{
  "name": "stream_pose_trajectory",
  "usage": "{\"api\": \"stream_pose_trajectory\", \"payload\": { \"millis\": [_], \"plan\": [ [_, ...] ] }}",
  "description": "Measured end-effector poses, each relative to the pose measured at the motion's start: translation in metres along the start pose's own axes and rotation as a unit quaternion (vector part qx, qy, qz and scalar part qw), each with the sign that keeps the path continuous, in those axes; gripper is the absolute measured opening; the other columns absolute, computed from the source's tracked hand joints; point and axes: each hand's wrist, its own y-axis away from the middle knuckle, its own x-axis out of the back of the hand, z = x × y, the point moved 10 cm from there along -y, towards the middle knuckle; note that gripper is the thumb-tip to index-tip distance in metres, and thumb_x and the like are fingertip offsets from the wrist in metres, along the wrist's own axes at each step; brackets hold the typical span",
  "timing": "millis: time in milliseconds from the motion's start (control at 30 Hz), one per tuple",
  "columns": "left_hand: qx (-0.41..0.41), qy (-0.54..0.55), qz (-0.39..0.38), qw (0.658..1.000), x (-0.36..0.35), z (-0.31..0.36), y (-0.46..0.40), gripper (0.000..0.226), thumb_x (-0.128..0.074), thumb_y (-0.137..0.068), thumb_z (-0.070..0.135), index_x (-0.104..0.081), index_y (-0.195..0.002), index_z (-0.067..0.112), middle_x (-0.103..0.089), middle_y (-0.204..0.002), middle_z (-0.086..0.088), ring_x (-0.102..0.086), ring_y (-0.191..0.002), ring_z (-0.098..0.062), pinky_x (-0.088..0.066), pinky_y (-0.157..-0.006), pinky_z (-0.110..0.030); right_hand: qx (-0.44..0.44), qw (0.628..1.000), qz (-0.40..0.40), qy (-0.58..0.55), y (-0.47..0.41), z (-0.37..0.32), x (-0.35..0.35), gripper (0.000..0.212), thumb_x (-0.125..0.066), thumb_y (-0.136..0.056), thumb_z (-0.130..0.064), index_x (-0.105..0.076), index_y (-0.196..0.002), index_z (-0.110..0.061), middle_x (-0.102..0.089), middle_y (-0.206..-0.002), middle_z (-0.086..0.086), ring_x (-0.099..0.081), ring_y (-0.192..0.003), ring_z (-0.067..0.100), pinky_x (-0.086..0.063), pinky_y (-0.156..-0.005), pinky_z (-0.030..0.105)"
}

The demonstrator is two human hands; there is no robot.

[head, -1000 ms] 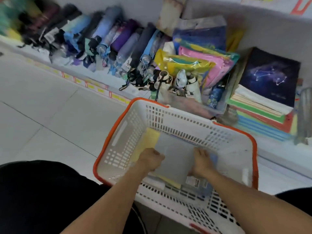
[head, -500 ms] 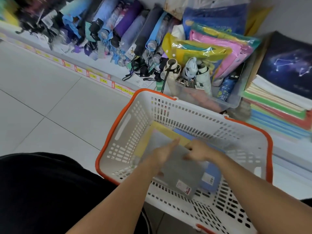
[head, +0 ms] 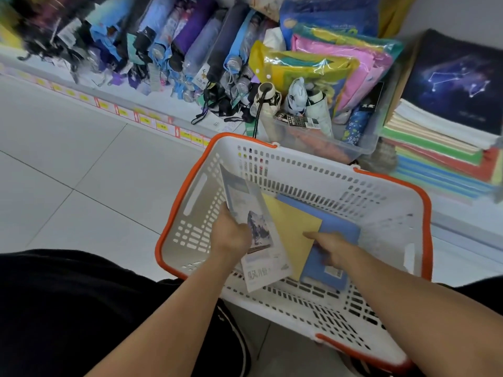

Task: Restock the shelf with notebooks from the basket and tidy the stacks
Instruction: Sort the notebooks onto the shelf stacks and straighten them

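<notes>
White tiled floor [head: 81, 164], left hand [head: 231, 236] gripping pale illustrated notebook [head: 255, 235], right hand [head: 330, 247] spread on blue notebook [head: 336, 229]

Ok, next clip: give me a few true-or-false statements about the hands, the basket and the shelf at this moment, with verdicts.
1. The left hand grips a pale notebook with a mountain picture. True.
2. The right hand is up at the shelf stack. False: it reaches into the white basket with the orange rim, at the blue notebook.
3. A yellow notebook lies in the basket. True.
4. The basket holds folded umbrellas. False: the folded umbrellas lie on the shelf; the basket shows only notebooks.
5. The top of the shelf stack is a dark constellation-cover notebook. True.
</notes>
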Motion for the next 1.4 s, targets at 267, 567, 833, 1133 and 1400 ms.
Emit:
{"api": "stream_pose_trajectory", "payload": {
  "millis": [267,567,833,1133,1400],
  "plan": [
    [-0.044,-0.265,0.009,0.963,0.012,0.015,-0.001,0.079,-0.047,-0.083,-0.003,-0.028,-0.151,0.033,-0.062,-0.115,-0.009,-0.067,-0.09,-0.029,-0.05,-0.064,-0.032,0.183,0.983,0.001,0.02,0.04,-0.064,-0.024,0.03,-0.066,-0.094,-0.026,-0.06,-0.117,-0.007,-0.07,-0.104,0.014,-0.066,-0.08,0.027,-0.053,-0.064,0.037],
    [0.013,-0.232,-0.02,0.972,0.045,0.036,-0.002,0.035,-0.054,-0.093,0.036,-0.067,-0.098,0.003,-0.066,-0.091,-0.009,-0.065,-0.089,-0.026,-0.042,-0.063,-0.025,0.445,0.893,0.054,-0.03,0.249,-0.22,0.054,0.012,-0.064,-0.086,0.0,-0.071,-0.087,-0.01,-0.074,-0.089,0.011,-0.071,-0.082,0.029,-0.058,-0.077,0.042],
    [0.047,0.402,0.015,0.914,0.078,0.081,0.046,0.036,-0.081,-0.079,0.024,-0.06,-0.106,0.012,-0.071,-0.107,-0.014,-0.07,-0.08,-0.023,-0.058,-0.067,-0.033,0.329,0.933,-0.051,-0.133,0.284,-0.169,0.091,0.015,-0.056,-0.095,-0.006,-0.064,-0.104,-0.013,-0.071,-0.082,0.004,-0.067,-0.073,0.019,-0.056,-0.057,0.029],
    [-0.228,0.411,-0.008,0.883,0.156,0.227,0.087,0.104,-0.074,-0.078,-0.009,-0.015,-0.15,0.038,-0.066,-0.113,0.004,-0.07,-0.095,-0.017,-0.06,-0.073,-0.038,0.436,0.897,0.007,0.074,0.339,-0.193,0.117,0.104,-0.094,-0.055,-0.042,-0.042,-0.142,-0.021,-0.059,-0.13,-0.001,-0.062,-0.113,0.016,-0.05,-0.1,0.037],
    [-0.296,0.416,-0.094,0.855,0.15,0.367,0.123,0.023,-0.062,-0.095,0.016,-0.062,-0.117,0.013,-0.073,-0.108,-0.007,-0.072,-0.09,-0.021,-0.06,-0.075,-0.037,0.531,0.834,-0.127,-0.08,0.442,-0.233,0.129,0.043,-0.067,-0.09,-0.03,-0.06,-0.128,-0.013,-0.073,-0.117,0.005,-0.07,-0.106,0.025,-0.055,-0.094,0.041]
  ]
}}
